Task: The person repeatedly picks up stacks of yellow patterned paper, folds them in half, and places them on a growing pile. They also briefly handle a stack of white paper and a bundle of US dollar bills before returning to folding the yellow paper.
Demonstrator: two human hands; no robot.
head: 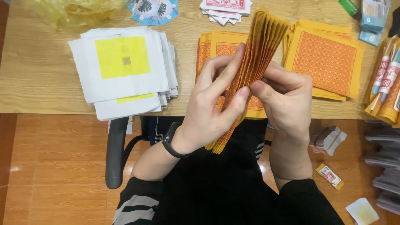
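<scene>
Both hands, left hand [212, 110] and right hand [287, 100], grip orange paper stack [254, 66] above wooden table [37, 71].

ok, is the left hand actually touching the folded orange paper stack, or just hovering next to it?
Touching. The head view shows the left hand with its fingers pressed against the side of the orange paper stack, thumb on the front; the right hand grips the other side.

Right-edge paper bundles [385, 83] partly out of frame
</scene>
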